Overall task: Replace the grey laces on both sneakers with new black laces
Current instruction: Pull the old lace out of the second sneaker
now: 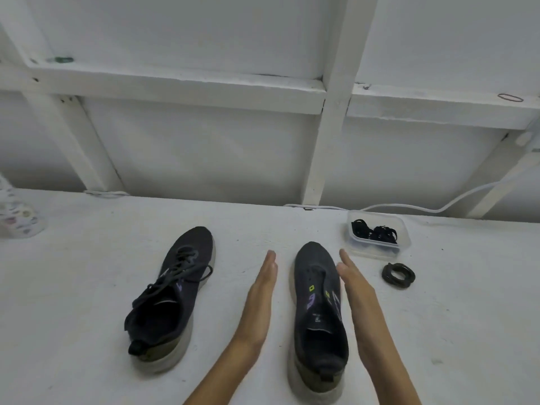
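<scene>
**Sneakers on table: one bare of laces, one not yet stripped**

Table (87, 287) is white, with a white wall and shelf frame behind it. Far left edge has a patterned container (17, 211), partly cut off, type unclear.

Left sneaker (175, 293) lies toe away from the person, angled a little. Grey laces (175, 273) are still threaded through it, loose and untied.

Left hand (260, 296) is flat, fingers straight and together, holding nothing. It sits between the two shoes with a clear gap to the right sneaker (317, 317).

Right sneaker is toe away and its eyelets look empty, no lace visible.

Right hand (356, 296) is also flat, fingers straight, gripping nothing. It is just beside the shoe's outer side; contact can't be told.

Clear plastic tub (377, 251) sits near the back right and holds the black laces (375, 233), bundled. Just in front of it a dark coiled lace (398, 274) lies on the table, likely the one pulled off. A white cable (438, 207) runs along the wall behind.

Step, judged: old lace is off the right shoe and the hands frame it, probably squaring it up for relacing. The task is early, with neither shoe carrying black yet.

Next move calls for the right hand to reach back to the tub, pinch one black lace free of the bundle and find a tip. The left hand then steadies the shoe for threading at the toe-end eyelets.
</scene>
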